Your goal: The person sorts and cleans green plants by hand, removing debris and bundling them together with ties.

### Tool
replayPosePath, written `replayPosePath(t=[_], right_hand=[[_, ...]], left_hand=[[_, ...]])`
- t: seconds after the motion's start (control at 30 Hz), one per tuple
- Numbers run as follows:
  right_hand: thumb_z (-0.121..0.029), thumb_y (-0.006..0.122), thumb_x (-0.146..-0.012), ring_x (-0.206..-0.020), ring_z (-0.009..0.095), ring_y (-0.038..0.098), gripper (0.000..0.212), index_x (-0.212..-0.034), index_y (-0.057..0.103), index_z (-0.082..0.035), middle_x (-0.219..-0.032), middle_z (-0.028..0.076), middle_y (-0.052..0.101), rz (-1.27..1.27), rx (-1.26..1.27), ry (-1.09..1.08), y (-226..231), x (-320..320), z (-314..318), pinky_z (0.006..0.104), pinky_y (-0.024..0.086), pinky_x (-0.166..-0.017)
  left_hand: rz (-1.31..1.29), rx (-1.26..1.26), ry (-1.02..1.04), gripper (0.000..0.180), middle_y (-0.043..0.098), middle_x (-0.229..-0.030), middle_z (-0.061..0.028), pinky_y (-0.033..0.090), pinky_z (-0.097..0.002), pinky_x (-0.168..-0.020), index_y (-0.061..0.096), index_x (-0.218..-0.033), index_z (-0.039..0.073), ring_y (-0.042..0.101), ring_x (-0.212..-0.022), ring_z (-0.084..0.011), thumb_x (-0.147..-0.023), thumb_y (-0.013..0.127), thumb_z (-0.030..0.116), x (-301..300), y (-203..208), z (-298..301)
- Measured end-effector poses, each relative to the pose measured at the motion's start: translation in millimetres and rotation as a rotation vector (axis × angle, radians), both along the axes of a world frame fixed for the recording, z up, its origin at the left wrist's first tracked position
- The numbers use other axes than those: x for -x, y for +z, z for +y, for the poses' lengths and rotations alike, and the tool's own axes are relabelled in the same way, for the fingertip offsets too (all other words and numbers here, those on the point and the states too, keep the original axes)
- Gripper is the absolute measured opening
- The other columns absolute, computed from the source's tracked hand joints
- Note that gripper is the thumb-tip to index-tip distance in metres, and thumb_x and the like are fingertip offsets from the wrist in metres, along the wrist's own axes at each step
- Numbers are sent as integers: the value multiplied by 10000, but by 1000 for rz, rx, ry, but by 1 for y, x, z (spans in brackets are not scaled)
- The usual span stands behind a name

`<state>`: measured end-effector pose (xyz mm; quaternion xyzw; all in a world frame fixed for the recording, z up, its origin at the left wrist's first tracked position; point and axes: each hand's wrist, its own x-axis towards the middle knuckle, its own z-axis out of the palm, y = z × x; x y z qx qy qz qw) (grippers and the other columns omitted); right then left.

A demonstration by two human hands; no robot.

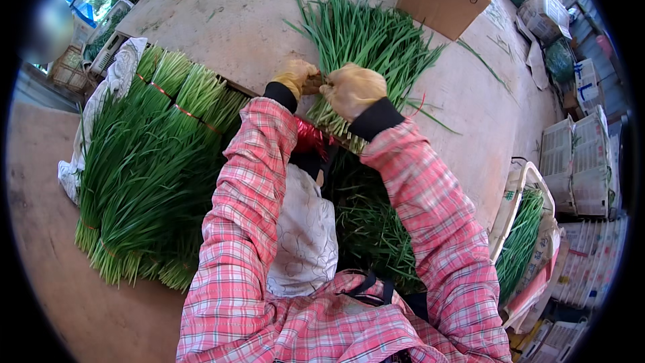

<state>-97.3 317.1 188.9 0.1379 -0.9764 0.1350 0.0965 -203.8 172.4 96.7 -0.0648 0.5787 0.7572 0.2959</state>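
Both of my hands wear yellowish gloves and meet at the left edge of a loose pile of green garlic chives (376, 40) on the table. My left hand (294, 77) has its fingers pinched together, close to the fingertips of the right. My right hand (356, 91) is closed, resting against the chives' lower left side. Whatever lies between the fingers is too small or hidden to name. The pale cut stems (329, 121) point toward me. Just below the hands hangs a bunch of shiny red strips (309, 140).
Tied chive bundles (154, 154) with red bands are stacked at my left beside a white cloth (111, 94). A cardboard box (442, 0) stands behind the pile. Loose chives (366, 215) lie below the table edge. A chive-filled crate (524, 235) and stacked white crates (576, 158) stand right.
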Motion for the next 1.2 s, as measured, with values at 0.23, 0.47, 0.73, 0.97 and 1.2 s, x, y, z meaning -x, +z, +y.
replayPosePath(t=[0.23,0.47,0.73,0.97,1.2], right_hand=[[-324,614,-712,-763,330,635,290,-735,680,-42,-727,166,644,-132,-88,-198,-22,27,-20,401,497,-660],[-253,670,-769,-742,187,654,239,-845,683,-26,-785,131,671,19,926,-215,-17,11,8,288,495,-665],[-45,599,-858,-715,86,572,141,-978,632,22,-842,55,654,-435,1330,-141,-3,-158,91,223,467,-597],[-255,567,-824,-775,304,640,240,-910,676,-59,-838,144,663,-842,-5,-40,-92,-285,143,376,510,-689],[-116,626,-777,-703,290,648,78,-812,669,-61,-753,125,657,-363,548,-426,-72,-326,154,363,512,-623]], left_hand=[[88,-4,28,65,622,-742,-92,536,-339,-593,588,-790,38,615,-618,-202,-796,603,100,-20,18,-1],[82,110,79,134,640,-814,-128,534,-371,-542,602,-860,1,632,-632,-237,-811,579,124,-14,5,-2],[143,154,39,172,666,-825,-78,519,-326,-609,637,-895,61,632,-665,-188,-818,599,210,-8,-12,-11],[114,188,60,185,649,-778,-81,492,-320,-536,624,-930,65,621,-613,-196,-836,555,208,-7,-11,-5],[45,314,353,110,542,-655,-18,410,-275,-404,550,-813,90,550,-529,-147,-856,548,191,-5,-8,-10]])
